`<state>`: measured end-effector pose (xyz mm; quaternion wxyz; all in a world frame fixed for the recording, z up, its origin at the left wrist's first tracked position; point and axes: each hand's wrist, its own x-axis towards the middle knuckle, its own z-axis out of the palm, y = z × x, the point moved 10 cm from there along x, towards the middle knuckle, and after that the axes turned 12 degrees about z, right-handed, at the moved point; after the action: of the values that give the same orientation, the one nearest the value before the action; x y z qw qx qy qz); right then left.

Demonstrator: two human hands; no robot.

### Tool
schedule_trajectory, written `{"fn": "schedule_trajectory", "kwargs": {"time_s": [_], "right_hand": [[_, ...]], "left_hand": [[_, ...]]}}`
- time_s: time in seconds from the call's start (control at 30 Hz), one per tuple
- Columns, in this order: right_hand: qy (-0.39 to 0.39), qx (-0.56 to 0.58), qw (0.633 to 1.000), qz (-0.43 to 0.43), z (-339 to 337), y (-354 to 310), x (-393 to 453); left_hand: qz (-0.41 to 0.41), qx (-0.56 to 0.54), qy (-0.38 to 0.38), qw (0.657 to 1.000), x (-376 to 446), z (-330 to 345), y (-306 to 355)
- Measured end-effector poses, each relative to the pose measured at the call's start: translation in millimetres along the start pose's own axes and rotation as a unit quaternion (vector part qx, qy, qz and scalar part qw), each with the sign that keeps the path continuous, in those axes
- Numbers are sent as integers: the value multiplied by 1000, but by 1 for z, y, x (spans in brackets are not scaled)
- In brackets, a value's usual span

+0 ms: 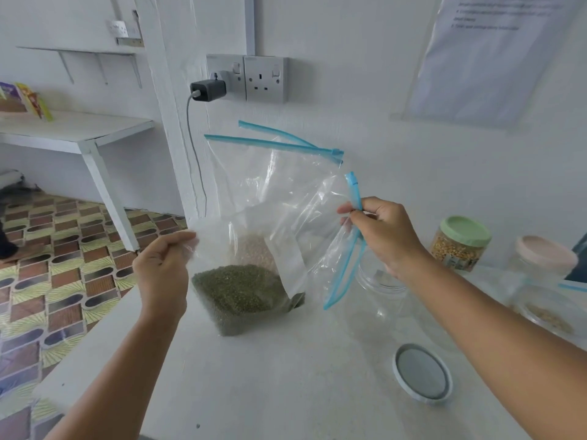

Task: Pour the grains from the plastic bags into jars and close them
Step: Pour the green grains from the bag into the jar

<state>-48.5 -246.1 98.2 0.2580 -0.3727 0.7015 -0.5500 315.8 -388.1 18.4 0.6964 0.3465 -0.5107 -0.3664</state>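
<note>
Here both hands hold up an empty clear plastic bag (295,198) over the white desk (286,376). The left hand (162,274) pinches the bag's lower left corner between thumb and curled fingers; the right hand (386,236) pinches the bag's blue zip strip (354,198) near its top right, fingers curled round it. The zip hangs open, the strip looping down below the right hand, and another blue strip runs across the bag's top edge.

Behind the held bag, on the desk, sits a bag of green grains (241,296), and behind that a bag with pale grains (257,252), seen through the plastic. Whether these two bags touch, cannot tell.

Just below the right hand stands an open clear jar (379,300), partly hidden by the wrist. Its grey-and-white lid (422,376) lies flat on the desk nearer the camera, apart from the jar.

Far right: a jar with a green lid (460,246), full of yellow kernels, closed. Beside it a clear jar with a pink lid (543,258), closed. In front of that, at the frame edge, another bag with some tan grains (549,315), blurry.

On the wall: a double socket (254,79) with a black charger (208,90) plugged in, cable hanging down. A sheet of paper (489,55) at top right, text unreadable. Patterned tile floor (57,281) at left, with a white shelf (73,128) above it
</note>
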Motion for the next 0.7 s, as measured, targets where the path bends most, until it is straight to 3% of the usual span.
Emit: {"fn": "schedule_trajectory", "kwargs": {"time_s": [0.17,0.37,0.7], "right_hand": [[31,39,999,7,-12,-2,3],[10,11,1000,3,1,6,0],[-3,3,1000,17,3,18,7]], "left_hand": [[46,-11,9,999,9,7,21],[39,4,-34,999,9,22,16],[5,23,-11,1000,21,23,-4]]}}
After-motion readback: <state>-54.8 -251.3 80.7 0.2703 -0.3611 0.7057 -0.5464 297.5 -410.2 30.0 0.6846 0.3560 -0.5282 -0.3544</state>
